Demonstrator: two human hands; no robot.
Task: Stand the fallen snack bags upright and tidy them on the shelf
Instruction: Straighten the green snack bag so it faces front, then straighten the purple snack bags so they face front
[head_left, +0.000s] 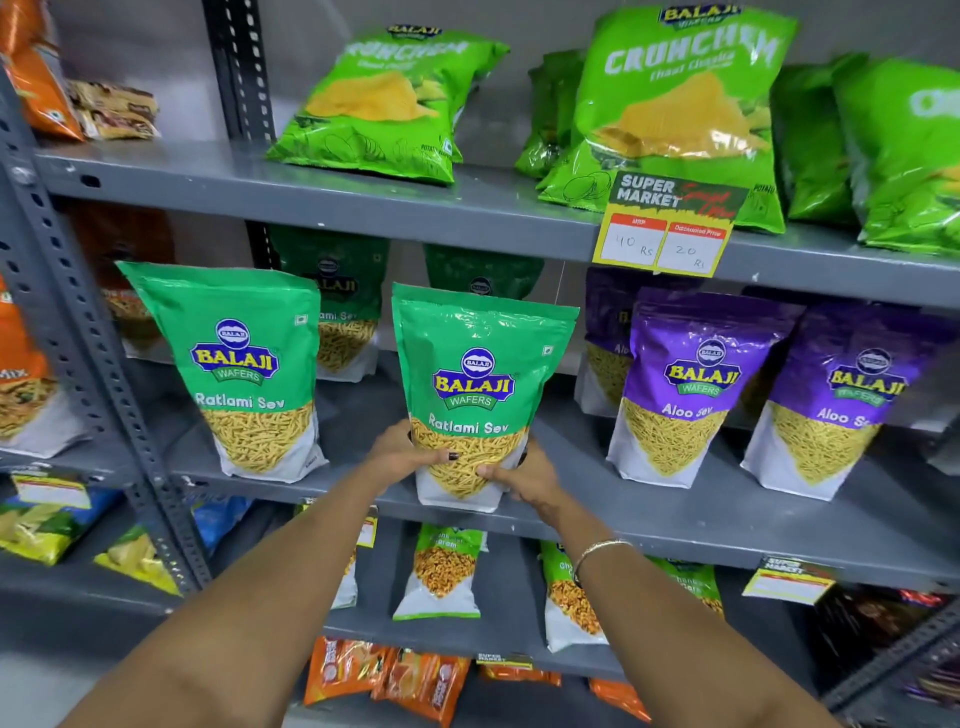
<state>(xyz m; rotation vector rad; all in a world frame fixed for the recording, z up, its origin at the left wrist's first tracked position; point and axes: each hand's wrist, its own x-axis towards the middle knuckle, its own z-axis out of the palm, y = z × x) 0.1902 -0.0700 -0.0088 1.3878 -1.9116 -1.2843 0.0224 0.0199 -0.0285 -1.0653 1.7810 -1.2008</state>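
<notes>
A green Ratlami Sev bag (480, 364) stands upright at the front of the grey middle shelf (675, 512). My left hand (402, 452) grips its lower left side and my right hand (522, 475) grips its lower right corner. A second Ratlami Sev bag (244, 364) stands upright to the left, leaning slightly. Two more green bags (345, 306) stand in shadow behind. Two purple Aloo Sev bags (691, 384) (841, 400) stand upright to the right.
On the top shelf, light green Crunchem bags (395, 98) (675, 104) lean back, with a yellow price tag (670, 228) on its edge. A slotted grey upright (78, 322) stands at left. Lower shelves hold small green packs (441, 569) and orange packs (395, 675).
</notes>
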